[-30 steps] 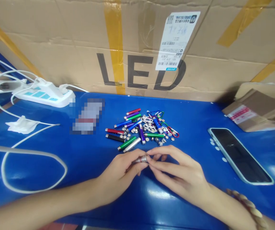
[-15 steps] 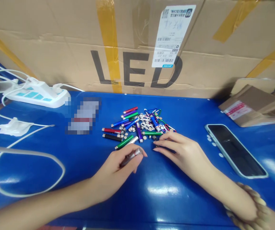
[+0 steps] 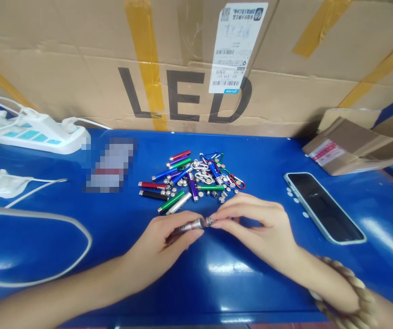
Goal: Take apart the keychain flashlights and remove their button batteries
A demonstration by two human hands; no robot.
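Observation:
My left hand (image 3: 169, 240) is wrapped round a small silver-grey flashlight tube (image 3: 193, 224), its end pointing right. Close to that end, my right hand (image 3: 256, 219) pinches a small silvery metal piece (image 3: 209, 221), perhaps an end cap; its exact kind is too small to tell. Beyond my hands lies a pile of coloured tubes, among them a green tube (image 3: 171, 202), a white tube (image 3: 179, 203) and a black tube (image 3: 153, 195). Round button cells (image 3: 201, 194) and carabiner clips (image 3: 236, 179) are scattered among them.
A big cardboard box (image 3: 97, 91) closes off the back of the blue table (image 3: 141, 292). On the right are a phone (image 3: 325, 208) and a smaller open carton (image 3: 350, 146). To the left stand a white power strip (image 3: 42, 135) and a looped white cable (image 3: 88, 242).
My right hand has moved from the pile's near edge left and toward me, carrying the small metal piece to the tube's end. The tube in my left hand has turned more level.

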